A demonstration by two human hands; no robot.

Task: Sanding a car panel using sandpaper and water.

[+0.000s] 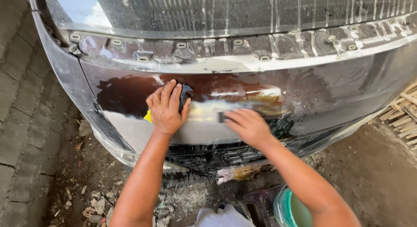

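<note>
— Nearest item?

— Green bucket point(290, 209), bottom edge, cut off by the frame, just under the right forearm. White cloth point(223, 218) beside it, partly out of view.

— Left hand point(166, 107)?

— Arm extended, palm flat on the wet dark car panel point(330, 90), fingers spread upward, pressing a dark cloth point(185, 95); a yellow piece point(148, 116) shows at the palm's edge, mostly hidden.

— Right hand point(248, 125)?

— Arm reaching in from the right, fingers pointing left, laid over a small grey block point(222, 117) against the panel. Only its end shows, so I cannot tell whether the fingers grip it.

— Spacing?

— Hands apart, side by side on the panel.

— Anything unclear?

— Black grille point(208, 155) below, blurred; floor point(65, 166) strewn with rubble.
</note>
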